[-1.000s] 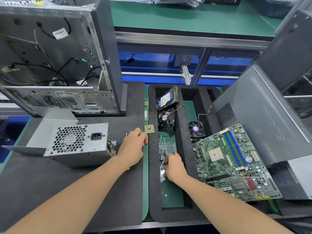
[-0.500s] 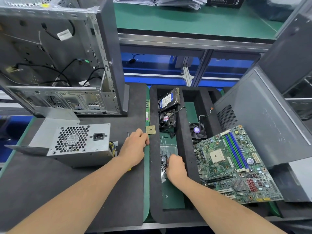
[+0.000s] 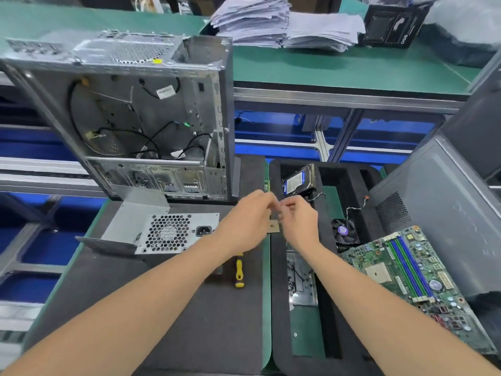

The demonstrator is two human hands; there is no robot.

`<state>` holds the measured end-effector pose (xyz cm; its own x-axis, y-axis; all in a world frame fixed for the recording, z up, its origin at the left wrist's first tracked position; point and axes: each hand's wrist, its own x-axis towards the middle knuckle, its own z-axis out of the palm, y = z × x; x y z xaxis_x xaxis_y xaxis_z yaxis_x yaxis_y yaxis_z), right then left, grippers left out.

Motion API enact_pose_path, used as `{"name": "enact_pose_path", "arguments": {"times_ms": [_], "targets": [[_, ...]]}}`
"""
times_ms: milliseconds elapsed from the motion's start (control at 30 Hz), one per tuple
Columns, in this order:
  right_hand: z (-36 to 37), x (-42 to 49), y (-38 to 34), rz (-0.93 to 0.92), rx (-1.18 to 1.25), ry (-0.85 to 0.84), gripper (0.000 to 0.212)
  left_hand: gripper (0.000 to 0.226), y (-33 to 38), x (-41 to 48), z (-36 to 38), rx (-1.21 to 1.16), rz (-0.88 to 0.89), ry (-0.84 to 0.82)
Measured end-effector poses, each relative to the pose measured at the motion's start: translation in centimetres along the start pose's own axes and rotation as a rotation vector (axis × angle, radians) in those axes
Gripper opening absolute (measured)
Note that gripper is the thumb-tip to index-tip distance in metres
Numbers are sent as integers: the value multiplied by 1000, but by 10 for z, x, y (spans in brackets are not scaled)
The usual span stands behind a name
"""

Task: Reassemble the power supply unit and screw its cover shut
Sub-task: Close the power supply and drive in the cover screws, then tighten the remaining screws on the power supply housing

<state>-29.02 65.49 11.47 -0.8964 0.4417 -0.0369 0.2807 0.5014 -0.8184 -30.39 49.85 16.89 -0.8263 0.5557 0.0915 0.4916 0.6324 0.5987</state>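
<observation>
I'm seeing the power supply unit (image 3: 162, 234) lying on the dark foam mat (image 3: 189, 321) at left, its grille facing me. My left hand (image 3: 244, 221) and right hand (image 3: 301, 223) are meeting at curled fingertips; whether they're pinching anything, I cannot tell. The foam tray (image 3: 279, 321) is holding a hard drive (image 3: 296, 180), its label too blurred to read, and a fan (image 3: 344, 230).

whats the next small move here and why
Probably reach for the yellow-handled screwdriver, which lies untouched on the mat beside the power supply. The left hand and right hand meet fingertip to fingertip above the mat; anything held is too small to see.
</observation>
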Motion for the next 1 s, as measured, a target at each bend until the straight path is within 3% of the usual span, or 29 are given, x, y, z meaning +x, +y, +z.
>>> {"name": "enact_pose_path", "arguments": {"times_ms": [100,200,300,367,433,533,633,800,1000], "targets": [[12,-4,-60,-171,121,-80,14,32,-25,-15,-64,-74,-79,203],[34,-23,-114,-304,140,-244,14,30,-71,-43,-114,-92,-304,301],[59,-48,-150,-442,65,-460,11,12,-118,-77,-139,-85,-534,245],[75,-62,-163,-506,-8,-604,9,6,-139,-103,-144,-327,-716,158],[90,-73,-168,-534,-74,-714,8,16,-152,-125,-143,-661,-841,29],[103,-81,-171,-624,-291,-774,11,19,-159,-147,-137,-957,-827,-185],[105,-84,-175,-650,-339,-814,17,19,-165,-155,-134,-1134,-805,-192],[108,-83,-182,-764,-598,-836,40,30,-170,-156,-134,-1213,-768,-232],[114,-89,-178,-1008,-746,-705,46,15,-167,-150,-135,-1194,-725,-249]]}}
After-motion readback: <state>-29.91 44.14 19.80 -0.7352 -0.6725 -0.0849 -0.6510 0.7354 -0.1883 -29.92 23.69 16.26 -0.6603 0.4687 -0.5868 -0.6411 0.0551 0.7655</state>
